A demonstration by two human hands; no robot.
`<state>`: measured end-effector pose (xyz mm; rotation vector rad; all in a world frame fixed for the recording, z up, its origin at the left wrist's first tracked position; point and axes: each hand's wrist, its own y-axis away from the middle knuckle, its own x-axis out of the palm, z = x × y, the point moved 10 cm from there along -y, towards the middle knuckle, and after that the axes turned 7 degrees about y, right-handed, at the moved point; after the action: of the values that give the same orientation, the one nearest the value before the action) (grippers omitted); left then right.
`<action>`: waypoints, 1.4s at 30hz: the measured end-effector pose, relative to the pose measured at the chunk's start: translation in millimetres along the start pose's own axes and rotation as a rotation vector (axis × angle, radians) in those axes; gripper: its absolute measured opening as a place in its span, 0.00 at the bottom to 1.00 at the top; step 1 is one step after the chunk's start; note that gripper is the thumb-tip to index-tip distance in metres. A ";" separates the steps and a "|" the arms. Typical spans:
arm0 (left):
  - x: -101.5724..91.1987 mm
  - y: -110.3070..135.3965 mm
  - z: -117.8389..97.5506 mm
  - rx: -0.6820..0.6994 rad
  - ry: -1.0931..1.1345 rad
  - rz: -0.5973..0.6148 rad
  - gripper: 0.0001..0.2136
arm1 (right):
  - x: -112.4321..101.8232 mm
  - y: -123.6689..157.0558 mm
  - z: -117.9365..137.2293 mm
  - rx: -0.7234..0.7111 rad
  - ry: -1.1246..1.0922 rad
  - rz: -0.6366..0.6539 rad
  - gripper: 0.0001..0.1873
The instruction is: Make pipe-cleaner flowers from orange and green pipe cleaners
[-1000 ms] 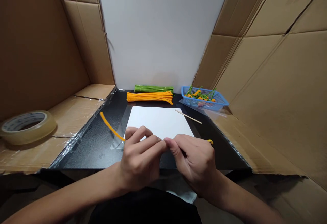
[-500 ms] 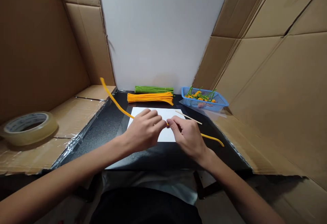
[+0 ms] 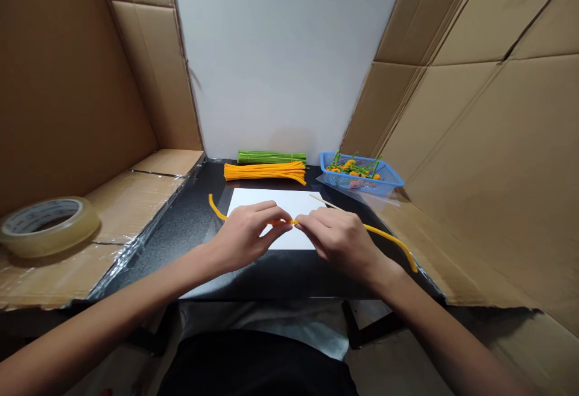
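A yellow-orange pipe cleaner (image 3: 389, 236) runs through both hands, its two loose ends sticking out to the left and the right. My left hand (image 3: 248, 230) pinches it near the middle between thumb and fingertips. Close beside, my right hand (image 3: 337, 236) grips it too, and the fingertips of both hands almost meet. Part of the pipe cleaner is hidden in my fingers. Below the hands lies a white sheet of paper (image 3: 289, 240), and a thin wooden stick (image 3: 323, 201) pokes out from behind my right hand.
Behind the paper lie a bundle of orange pipe cleaners (image 3: 265, 172) and a green bundle (image 3: 271, 157). A blue basket (image 3: 384, 188) at the back right holds small orange and green pieces. A tape roll (image 3: 85, 221) rests on cardboard at left. Cardboard walls (image 3: 488, 143) flank the black table (image 3: 190, 215).
The pipe cleaner's left end has dropped and now shows shorter, while more of it extends on the right. My left fingers have turned into a fingertip pinch; my right hand has rolled over.
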<state>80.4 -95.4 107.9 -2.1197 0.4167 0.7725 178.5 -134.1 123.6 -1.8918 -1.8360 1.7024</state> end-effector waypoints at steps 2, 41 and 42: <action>1.1 -1.3 1.0 -0.046 0.074 0.022 0.09 | -1.5 -0.5 4.2 -0.028 0.045 0.002 0.14; -24.4 24.6 177.6 -0.276 -0.426 0.337 0.12 | 183.3 82.2 -162.0 0.642 -0.110 0.686 0.05; -23.5 21.8 170.9 -0.249 -0.436 0.328 0.14 | 182.9 82.1 -160.9 0.658 -0.109 0.682 0.05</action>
<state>-14.0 27.7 29.4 -2.0496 0.4529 1.5073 291.9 71.1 18.2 -2.2178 -0.4768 2.2207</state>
